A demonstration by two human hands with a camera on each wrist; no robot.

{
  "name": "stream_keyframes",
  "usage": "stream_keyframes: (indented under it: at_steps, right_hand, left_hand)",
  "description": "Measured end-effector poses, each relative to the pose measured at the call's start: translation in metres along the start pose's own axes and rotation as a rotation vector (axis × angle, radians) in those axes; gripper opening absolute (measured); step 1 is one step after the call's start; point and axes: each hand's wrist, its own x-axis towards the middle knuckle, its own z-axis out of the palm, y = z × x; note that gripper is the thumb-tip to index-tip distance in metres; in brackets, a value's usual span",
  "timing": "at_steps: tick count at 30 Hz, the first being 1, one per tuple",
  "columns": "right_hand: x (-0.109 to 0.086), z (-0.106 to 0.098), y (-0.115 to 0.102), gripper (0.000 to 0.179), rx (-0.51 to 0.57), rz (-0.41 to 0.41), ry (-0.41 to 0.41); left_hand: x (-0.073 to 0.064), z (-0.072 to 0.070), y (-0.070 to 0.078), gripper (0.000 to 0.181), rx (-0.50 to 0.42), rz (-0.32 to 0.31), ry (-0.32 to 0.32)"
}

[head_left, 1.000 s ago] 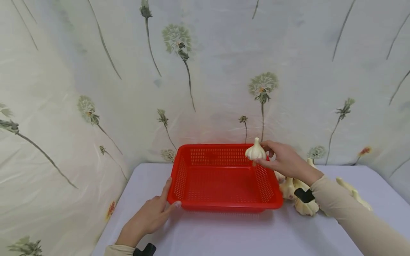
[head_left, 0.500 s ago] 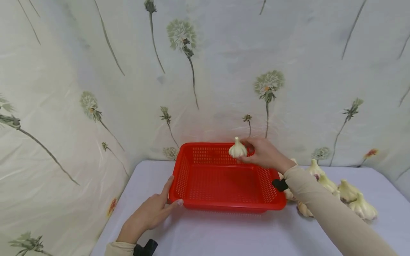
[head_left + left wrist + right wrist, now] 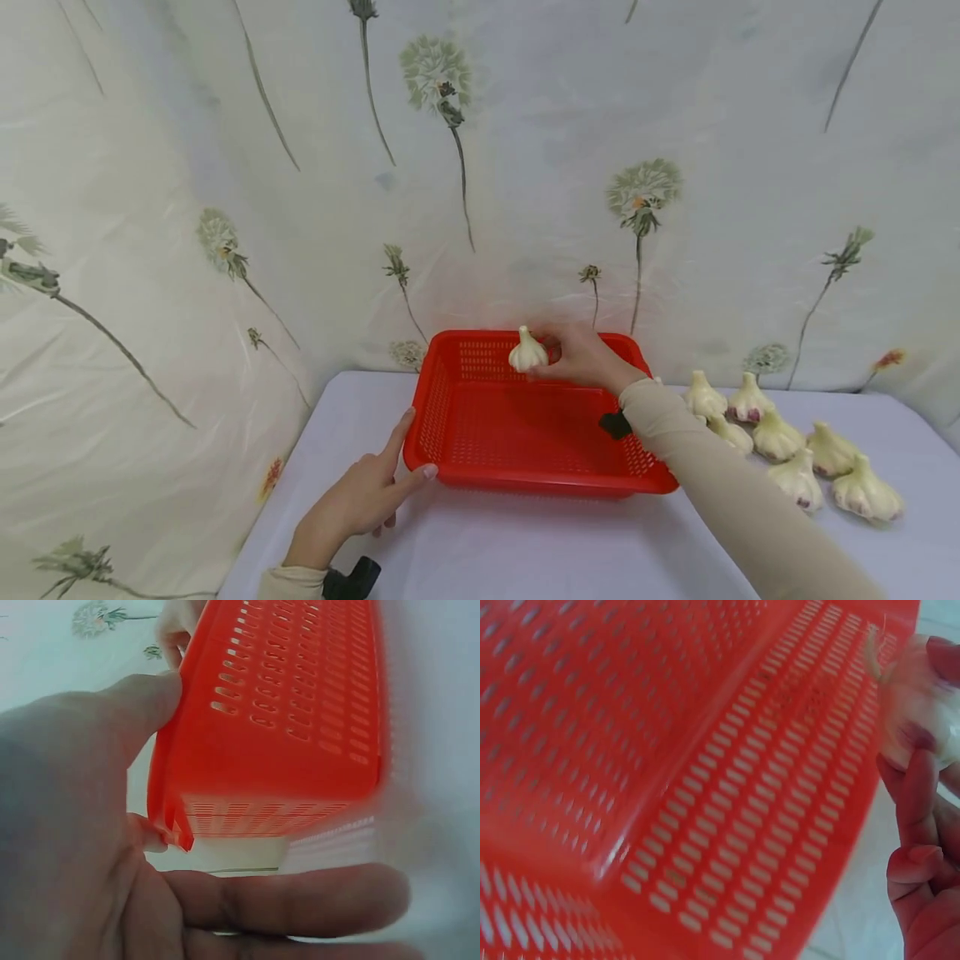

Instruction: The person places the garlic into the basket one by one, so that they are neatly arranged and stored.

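By the thumb and fingers of the right hand, a pale garlic bulb is being grasped; in the head view, it is being pinched at its right side, and its thin neck is pointing upward. This bulb is being held over the red plastic basket, near the back wall of it.

By the left hand, nothing is being clenched: its index finger is being laid straight along the left end of the basket, and the front left corner is being touched by the thumb. In the left wrist view, other fingers are being stretched out below the rim, apart from the perforated wall.

The basket is being supported by a white table. To its right, a loose group of at least seven garlic bulbs is being partly covered by the beige sleeve of the right arm. On each wrist a black device is being worn, the right one being seen above the basket. Behind the table, the background is being formed by a pale sheet with printed dandelions.
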Motion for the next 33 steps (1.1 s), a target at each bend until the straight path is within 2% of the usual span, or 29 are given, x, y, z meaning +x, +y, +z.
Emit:
stream_keyframes:
  at_steps: [6, 10, 19, 24, 33]
  right_hand:
    - [0.015, 0.022, 0.002, 0.059, 0.043, 0.018, 0.017]
    - [0.021, 0.035, 0.0, 0.054, 0.051, 0.014, 0.011]
    - [0.03, 0.054, -0.001, 0.058, -0.049, 0.093, -0.087]
    - [0.035, 0.064, 0.002, 0.058, -0.094, 0.077, -0.122]
    - [0.047, 0.076, 0.0, 0.055, -0.093, 0.041, -0.128]
  left_hand:
    - [-0.001, 0.0, 0.002, 0.088, -0.02, -0.055, 0.005]
    - [-0.001, -0.001, 0.005, 0.089, -0.015, -0.065, 0.021]
    - [0.001, -0.003, 0.006, 0.09, 0.016, -0.057, 0.024]
    - [0.002, -0.004, 0.005, 0.09, 0.037, -0.041, 0.036]
    - [0.003, -0.007, 0.005, 0.092, 0.046, -0.029, 0.049]
